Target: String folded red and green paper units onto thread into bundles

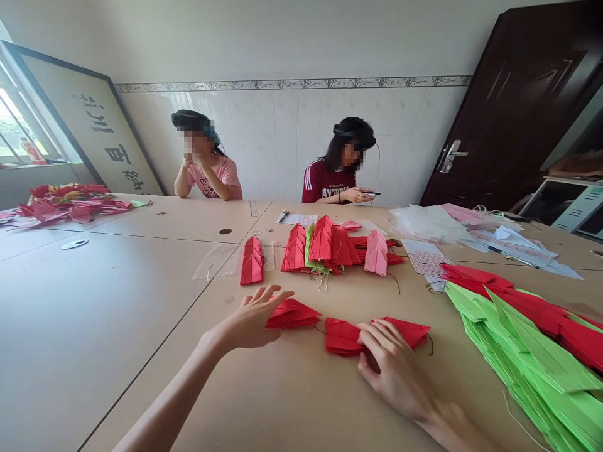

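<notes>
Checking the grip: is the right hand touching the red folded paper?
Touching: the head view shows the right hand lying on the red folded paper.

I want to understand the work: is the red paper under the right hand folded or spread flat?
Folded: the red paper under the right hand shows creased, layered flaps with pointed ends, not one flat sheet.
</notes>
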The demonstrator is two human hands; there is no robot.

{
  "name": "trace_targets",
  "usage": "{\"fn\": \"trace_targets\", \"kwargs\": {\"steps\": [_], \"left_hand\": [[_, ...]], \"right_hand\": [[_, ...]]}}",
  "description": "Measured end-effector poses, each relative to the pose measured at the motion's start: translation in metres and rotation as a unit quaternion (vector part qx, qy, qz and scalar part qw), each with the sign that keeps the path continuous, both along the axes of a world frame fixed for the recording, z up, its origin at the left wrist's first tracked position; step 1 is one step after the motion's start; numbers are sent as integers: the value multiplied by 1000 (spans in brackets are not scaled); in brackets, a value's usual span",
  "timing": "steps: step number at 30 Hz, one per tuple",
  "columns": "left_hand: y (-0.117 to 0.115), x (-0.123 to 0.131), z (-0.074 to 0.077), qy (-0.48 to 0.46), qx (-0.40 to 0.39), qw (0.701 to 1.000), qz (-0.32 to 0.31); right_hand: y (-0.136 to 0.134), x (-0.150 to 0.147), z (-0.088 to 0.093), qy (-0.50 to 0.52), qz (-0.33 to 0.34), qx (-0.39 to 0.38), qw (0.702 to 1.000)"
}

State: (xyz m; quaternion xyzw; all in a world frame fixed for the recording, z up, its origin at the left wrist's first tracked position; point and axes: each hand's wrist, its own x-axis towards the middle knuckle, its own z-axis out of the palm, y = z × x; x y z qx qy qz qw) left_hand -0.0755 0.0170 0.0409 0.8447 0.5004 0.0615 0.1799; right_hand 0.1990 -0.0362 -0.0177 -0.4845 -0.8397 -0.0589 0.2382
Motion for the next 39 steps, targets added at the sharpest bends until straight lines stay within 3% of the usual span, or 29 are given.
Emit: {"fn": "trace_targets", "kwargs": {"steps": [8, 24, 32, 39], "left_hand": [[-2, 6, -8, -21, 4, 1000, 7], [-4, 12, -6, -127, 0, 992, -14], [-6, 18, -9, -137, -42, 990, 21], [-7, 26, -9, -159, -78, 984, 24]], "right_hand": [[0, 1, 4, 6, 1, -11, 1000], [7, 19, 20, -40, -13, -3, 999], [10, 27, 28, -36, -19, -9, 999], [4, 11, 35, 53, -18, -41, 998]]}}
